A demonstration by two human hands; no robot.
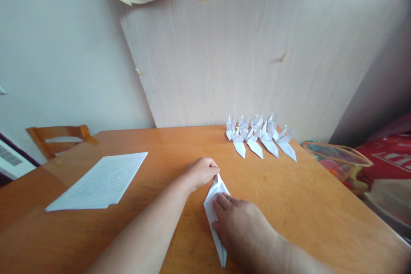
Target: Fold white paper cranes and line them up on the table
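A long, narrow piece of folded white paper (pixel 210 212) lies on the wooden table, pointing away from me. At its far tip my left hand (pixel 204 172) is closed, thumb and finger pinching the point. My right hand (pixel 240 220) lies over the right side of the paper with its fingers stretched out, pressing on the middle. That hand covers part of the paper's right edge. Beyond my hands, toward the back right, several folded paper cranes (pixel 253 140) stand in two rows.
A stack of printed paper sheets (pixel 99 182) rests on the table (pixel 167 147) at the left. Behind the table stands a pale wood panel (pixel 218 60). A wooden chair (pixel 61 132) is at the far left; bags (pixel 385 158) sit beyond the right edge.
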